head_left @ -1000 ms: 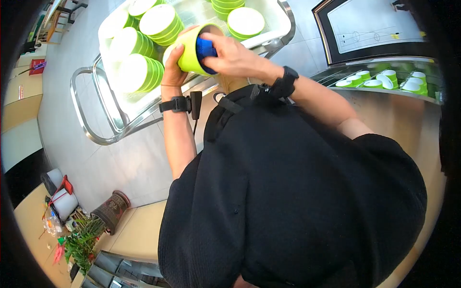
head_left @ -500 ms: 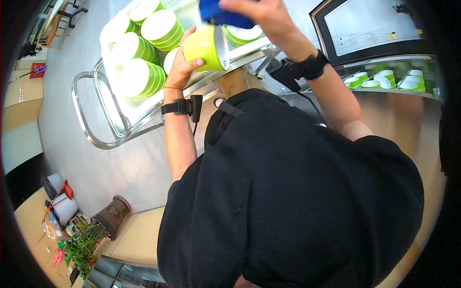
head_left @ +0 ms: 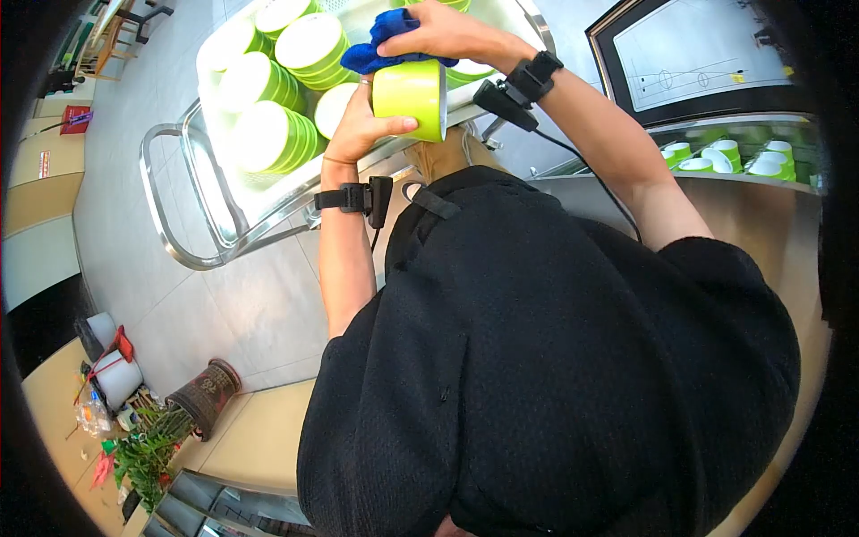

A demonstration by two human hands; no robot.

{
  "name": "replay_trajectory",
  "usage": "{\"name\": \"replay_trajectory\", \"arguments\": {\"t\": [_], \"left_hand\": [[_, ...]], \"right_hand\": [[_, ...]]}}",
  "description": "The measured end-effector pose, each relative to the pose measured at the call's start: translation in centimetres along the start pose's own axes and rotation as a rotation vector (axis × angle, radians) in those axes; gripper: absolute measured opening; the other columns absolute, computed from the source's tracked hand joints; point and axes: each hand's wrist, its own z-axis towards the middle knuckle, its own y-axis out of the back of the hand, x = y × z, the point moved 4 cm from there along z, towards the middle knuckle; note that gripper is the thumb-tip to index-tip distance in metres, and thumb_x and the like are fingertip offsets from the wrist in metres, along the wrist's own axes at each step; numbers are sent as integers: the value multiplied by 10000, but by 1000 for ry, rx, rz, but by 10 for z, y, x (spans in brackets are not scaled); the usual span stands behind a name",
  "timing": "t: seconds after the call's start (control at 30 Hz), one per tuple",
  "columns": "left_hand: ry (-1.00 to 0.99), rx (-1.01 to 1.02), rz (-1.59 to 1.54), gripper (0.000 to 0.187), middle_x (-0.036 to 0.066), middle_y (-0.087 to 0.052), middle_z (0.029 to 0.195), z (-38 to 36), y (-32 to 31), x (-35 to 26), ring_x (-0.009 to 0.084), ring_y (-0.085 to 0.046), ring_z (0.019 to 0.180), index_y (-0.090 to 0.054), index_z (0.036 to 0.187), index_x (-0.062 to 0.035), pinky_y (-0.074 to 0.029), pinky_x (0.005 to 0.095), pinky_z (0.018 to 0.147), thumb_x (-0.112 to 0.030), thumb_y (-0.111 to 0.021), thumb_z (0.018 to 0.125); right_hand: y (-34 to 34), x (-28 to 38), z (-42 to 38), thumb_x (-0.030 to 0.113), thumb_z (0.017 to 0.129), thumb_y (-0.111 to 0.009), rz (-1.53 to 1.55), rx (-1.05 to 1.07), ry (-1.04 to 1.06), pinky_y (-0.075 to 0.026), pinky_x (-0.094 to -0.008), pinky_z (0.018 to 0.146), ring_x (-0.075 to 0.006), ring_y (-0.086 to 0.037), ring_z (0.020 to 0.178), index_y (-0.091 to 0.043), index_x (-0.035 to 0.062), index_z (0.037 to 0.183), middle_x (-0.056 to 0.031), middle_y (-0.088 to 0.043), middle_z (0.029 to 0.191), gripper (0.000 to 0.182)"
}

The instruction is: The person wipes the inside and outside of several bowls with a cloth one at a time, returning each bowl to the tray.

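A green bowl (head_left: 409, 100) with a white inside lies on its side in my left hand (head_left: 362, 125), its opening facing right. The thumb rests on the bowl's outer wall. Above it, my right hand (head_left: 440, 34) has its fingers closed on a blue cloth (head_left: 386, 43), which touches the top of the bowl near the left fingertips. Stacks of green and white bowls (head_left: 273, 136) stand behind and to the left, in a white tray (head_left: 215, 170). Some of the left fingers are hidden behind the bowl.
The tray sits on a metal cart with a curved handle (head_left: 165, 224). More green bowls (head_left: 725, 154) stand on a shelf at the right, below a black-framed panel (head_left: 689, 72). A potted plant (head_left: 204, 394) lies toward the lower left of the view.
The blue cloth and my right hand have come down and left, onto the bowl. My left hand and the bowl have shifted slightly right in the view.
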Motion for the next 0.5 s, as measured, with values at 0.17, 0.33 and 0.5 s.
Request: {"name": "replay_trajectory", "arguments": {"t": [0.17, 0.33, 0.5], "left_hand": [[-22, -50, 72, 663, 65, -548, 1111, -5, 12, 10, 183, -524, 1024, -467, 1206, -41, -425, 314, 901, -200, -779, 644], [-316, -126, 278, 517, 59, -524, 1140, -2, 40, 45, 200, -480, 1094, -489, 1194, -99, -385, 330, 958, -231, -711, 745], [-5, -257, 148, 553, 55, -546, 1134, -5, 19, 15, 183, -507, 1049, -493, 1187, -47, -385, 313, 933, -190, -739, 712]], "right_hand": [[-18, 47, -32, 211, 673, -722, -385, -93, 454, -469, -300, 763, -234, -598, 887, -627, 71, 998, -92, -598, 874, 367], [-58, 71, -62, 144, 576, -742, -523, -38, 749, -434, -399, 826, -279, -549, 960, -620, 124, 939, -72, -577, 983, 384], [-27, 56, -32, 170, 631, -749, -460, -238, 685, -476, -335, 757, -262, -594, 862, -609, 95, 972, -82, -609, 918, 376]]}}
